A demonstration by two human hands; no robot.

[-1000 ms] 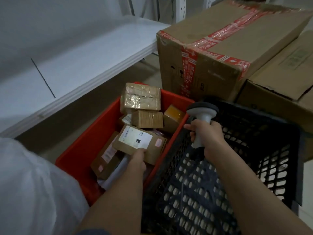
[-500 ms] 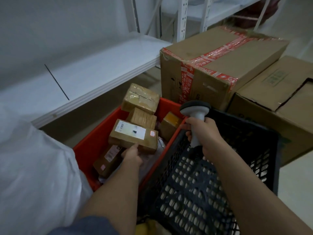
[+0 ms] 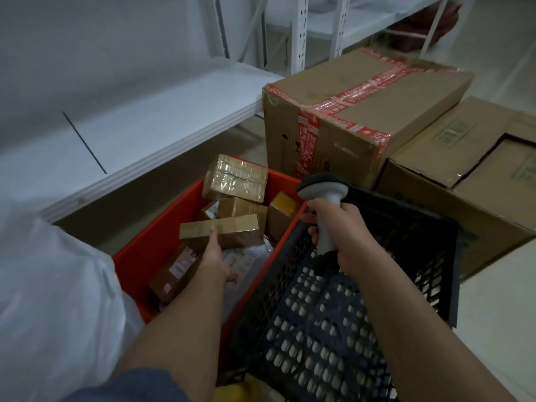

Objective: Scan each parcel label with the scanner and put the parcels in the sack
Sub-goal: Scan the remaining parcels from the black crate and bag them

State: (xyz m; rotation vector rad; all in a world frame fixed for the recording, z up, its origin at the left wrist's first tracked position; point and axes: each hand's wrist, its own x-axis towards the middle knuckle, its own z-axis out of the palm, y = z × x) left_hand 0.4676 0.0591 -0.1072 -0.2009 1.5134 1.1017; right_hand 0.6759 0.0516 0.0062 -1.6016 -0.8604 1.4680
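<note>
My left hand (image 3: 214, 259) grips a small taped cardboard parcel (image 3: 229, 230) and holds it tilted above the red crate (image 3: 156, 245); its label is not visible. My right hand (image 3: 339, 230) grips the handle of the white and grey scanner (image 3: 323, 188), head up, over the rim between the red crate and the black crate (image 3: 362, 300). Several other small parcels (image 3: 236, 179) lie in the red crate. The white sack (image 3: 52, 300) fills the lower left beside my left arm.
A large taped cardboard box (image 3: 362, 111) and a second carton (image 3: 464, 158) stand behind the crates. A low white shelf (image 3: 130, 129) runs along the left, with shelf uprights (image 3: 298, 30) behind. Pale floor (image 3: 499, 300) lies to the right.
My left hand has lifted the parcel a little and turned it, so the white label that faced up is out of sight. The scanner hand has stayed about where it was.
</note>
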